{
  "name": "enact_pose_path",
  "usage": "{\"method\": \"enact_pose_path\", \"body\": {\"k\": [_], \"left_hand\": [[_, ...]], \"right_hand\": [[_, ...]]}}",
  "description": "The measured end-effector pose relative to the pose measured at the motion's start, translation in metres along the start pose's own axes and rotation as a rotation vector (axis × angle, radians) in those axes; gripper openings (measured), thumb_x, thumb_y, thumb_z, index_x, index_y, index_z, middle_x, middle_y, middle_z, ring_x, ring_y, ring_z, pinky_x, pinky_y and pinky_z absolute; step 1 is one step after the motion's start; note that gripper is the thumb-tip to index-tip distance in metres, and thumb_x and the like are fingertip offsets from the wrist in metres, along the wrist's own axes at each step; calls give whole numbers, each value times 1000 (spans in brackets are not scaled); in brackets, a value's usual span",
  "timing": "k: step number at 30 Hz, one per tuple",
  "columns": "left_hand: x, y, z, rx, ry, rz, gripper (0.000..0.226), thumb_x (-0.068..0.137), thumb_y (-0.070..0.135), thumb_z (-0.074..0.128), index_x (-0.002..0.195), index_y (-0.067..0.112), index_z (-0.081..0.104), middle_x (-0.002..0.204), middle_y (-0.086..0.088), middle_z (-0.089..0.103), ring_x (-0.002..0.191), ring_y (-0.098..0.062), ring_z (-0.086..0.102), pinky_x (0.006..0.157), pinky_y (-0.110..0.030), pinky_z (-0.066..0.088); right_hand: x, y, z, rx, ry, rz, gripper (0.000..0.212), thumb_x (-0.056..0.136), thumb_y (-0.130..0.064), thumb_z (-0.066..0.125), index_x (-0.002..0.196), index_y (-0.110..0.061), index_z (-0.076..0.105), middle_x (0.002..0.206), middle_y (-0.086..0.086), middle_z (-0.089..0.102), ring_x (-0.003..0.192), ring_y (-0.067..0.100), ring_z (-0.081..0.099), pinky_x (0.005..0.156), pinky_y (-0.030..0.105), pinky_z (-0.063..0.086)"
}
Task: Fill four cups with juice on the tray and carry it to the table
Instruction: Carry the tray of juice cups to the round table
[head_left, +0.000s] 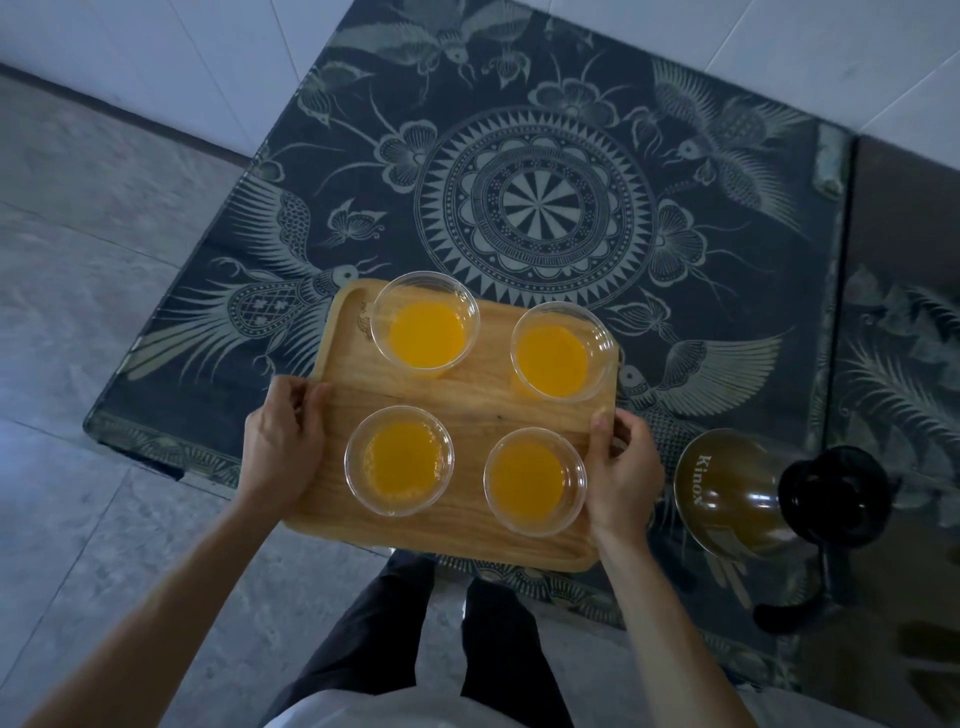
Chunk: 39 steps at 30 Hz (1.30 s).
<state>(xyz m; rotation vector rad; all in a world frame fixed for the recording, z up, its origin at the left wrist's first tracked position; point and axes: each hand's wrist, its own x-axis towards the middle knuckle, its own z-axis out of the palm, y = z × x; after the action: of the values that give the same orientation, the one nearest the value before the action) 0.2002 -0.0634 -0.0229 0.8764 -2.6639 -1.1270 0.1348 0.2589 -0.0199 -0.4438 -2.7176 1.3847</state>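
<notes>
A wooden tray (470, 397) carries several clear glass cups, each holding orange juice: two at the far side (426, 325) (558, 353) and two at the near side (399, 461) (535, 480). My left hand (283, 436) grips the tray's left edge, thumb on top. My right hand (621, 473) grips the right edge the same way. The tray overlaps the near part of a glass-topped table (727, 291) with a dark blue patterned cloth; whether it rests on the glass I cannot tell.
A glass jug (727, 493) marked Kinox, with a black lid and handle, stands on the table just right of my right hand. Grey tiled floor lies to the left and below. My legs stand close to the table's near edge.
</notes>
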Motion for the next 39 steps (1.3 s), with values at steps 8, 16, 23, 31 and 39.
{"method": "enact_pose_path", "body": {"k": [8, 16, 23, 31, 39], "left_hand": [[-15, 2, -27, -95, 68, -105, 27, 104, 33, 62, 119, 10, 60, 102, 3, 65, 91, -18, 62, 74, -28, 48], [-41, -1, -45, -185, 176, -117, 28, 104, 32, 61, 129, 20, 53, 123, -8, 71, 96, -19, 66, 79, -35, 55], [-77, 1, -58, -217, 259, -118, 37, 108, 25, 54, 137, 48, 49, 122, -1, 67, 101, -24, 70, 86, -49, 62], [-128, -8, -71, -217, 396, -247, 37, 107, 20, 55, 143, 27, 62, 136, -14, 69, 115, -34, 71, 96, -56, 60], [-180, -33, -101, -258, 553, -366, 36, 106, 23, 58, 141, 28, 65, 135, -8, 71, 116, -29, 69, 98, -54, 59]], "right_hand": [[-1, -34, -4, 44, -38, -56, 38, 101, -32, 63, 134, -13, 62, 124, -1, 69, 114, 15, 65, 96, 44, 56], [6, -64, -5, 37, -104, -173, 35, 101, -30, 65, 131, -13, 67, 118, -11, 63, 96, -17, 55, 85, 17, 49], [14, -80, -3, 82, -256, -238, 32, 101, -32, 63, 132, -23, 65, 117, -14, 62, 103, -3, 60, 84, 22, 52], [7, -98, 6, 85, -420, -359, 22, 99, -41, 65, 118, -31, 68, 111, -13, 67, 103, -4, 61, 79, 11, 50], [-30, -124, 33, 86, -532, -442, 33, 96, -46, 68, 118, -22, 73, 113, -13, 70, 106, 2, 63, 96, 42, 56]]}}
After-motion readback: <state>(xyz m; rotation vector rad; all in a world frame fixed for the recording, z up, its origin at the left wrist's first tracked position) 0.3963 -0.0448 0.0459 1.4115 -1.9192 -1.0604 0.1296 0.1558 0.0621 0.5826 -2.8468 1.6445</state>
